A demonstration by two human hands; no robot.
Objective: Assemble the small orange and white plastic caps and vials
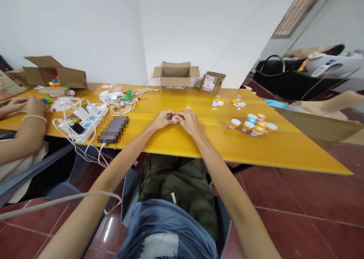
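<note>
My left hand (164,119) and my right hand (189,120) meet over the front middle of the table, fingers closed together. Between their fingertips is a small white round piece (174,118), partly hidden, its kind too small to tell. Just behind my right hand lies a pale round disc (188,108). Further right stands a group of small jars with white, orange and teal lids (257,125); one white-lidded jar (234,123) is slightly apart. Behind them are two small piles of white and orange pieces (218,103).
On the left of the yellow table (159,141) are a power strip (91,127) with cables, a blurred dark device (113,129) and a green packet (128,95). Open cardboard boxes (175,81) line the wall. Another person's hand (35,107) is at far left.
</note>
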